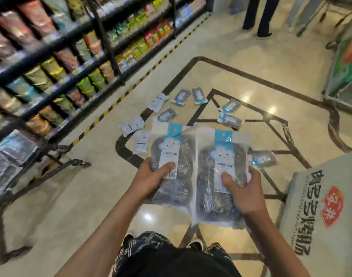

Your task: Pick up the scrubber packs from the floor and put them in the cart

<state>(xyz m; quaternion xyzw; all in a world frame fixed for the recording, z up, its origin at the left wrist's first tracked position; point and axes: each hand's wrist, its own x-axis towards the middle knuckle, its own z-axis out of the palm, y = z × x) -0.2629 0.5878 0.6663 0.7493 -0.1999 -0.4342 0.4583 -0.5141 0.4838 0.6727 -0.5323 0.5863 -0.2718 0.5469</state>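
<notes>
The left hand (151, 176) grips one pack (172, 166); the right hand (241, 190) grips another pack (221, 172); the bags look light, soft and slippery, so pinch the flat edges; more packs (230, 120) lie on the floor (251, 62) ahead.

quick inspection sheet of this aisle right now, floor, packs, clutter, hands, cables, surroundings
surface: glossy beige tiled floor with dark inlay lines
job's things: two clear plastic scrubber packs with blue cloud labels, one in the left hand, one in the right; about ten more packs scattered on the floor
clutter: nothing seen
grippers: left hand and right hand each grip a pack
cables: nothing seen
surroundings: black snack shelving left, grey printed sack right, a bystander's legs far off
</notes>
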